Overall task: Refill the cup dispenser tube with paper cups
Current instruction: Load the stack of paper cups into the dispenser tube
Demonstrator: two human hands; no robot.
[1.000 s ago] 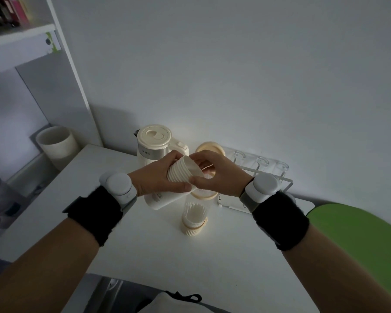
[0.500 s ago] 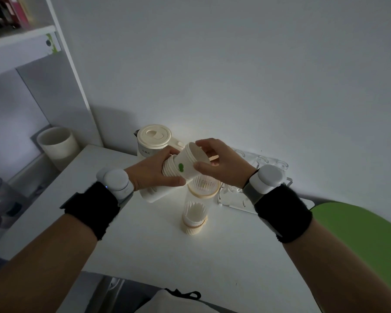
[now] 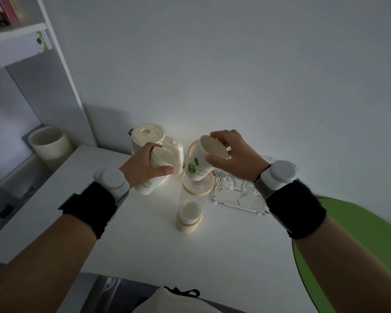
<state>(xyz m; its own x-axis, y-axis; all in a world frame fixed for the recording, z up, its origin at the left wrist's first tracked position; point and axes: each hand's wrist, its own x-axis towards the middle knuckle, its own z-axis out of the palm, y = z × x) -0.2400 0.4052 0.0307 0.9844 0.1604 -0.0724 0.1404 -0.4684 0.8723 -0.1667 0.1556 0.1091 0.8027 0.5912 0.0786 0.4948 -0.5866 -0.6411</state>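
Bottom centre of frame: white bag with a black tie (image 3: 181, 294), then bare white table (image 3: 145, 245), green chair edge (image 3: 359, 245) at lower right. Centre: clear dispenser tube (image 3: 191, 206) stands upright on the table, cream base, cream collar ring at the top, open; only a short stack of cups sits at the bottom, so mostly empty. Left hand (image 3: 145, 168), centre left, is closed around a nested stack of paper cups (image 3: 159, 160), held on its side, rims facing right, thumb underneath. Right hand (image 3: 233, 157), centre right, pinches a single paper cup (image 3: 201, 159) with a green print, thumb and fingertips on the rim, the other fingers loosely spread; the cup is tilted, base down, just above the tube's collar and apparently not yet inside. Clear acrylic rack (image 3: 237, 195) lies just right of the tube, cream kettle (image 3: 149, 136) behind the left hand, cream bin (image 3: 50, 143) far left below the shelving. Risks, my read: the cup is tilted, so its base could catch the collar and jam or crush the paper wall; the tube is tall, light and unheld, so a sideways nudge could tip it toward the rack; the sideways stack could slip loose if the left grip relaxes.
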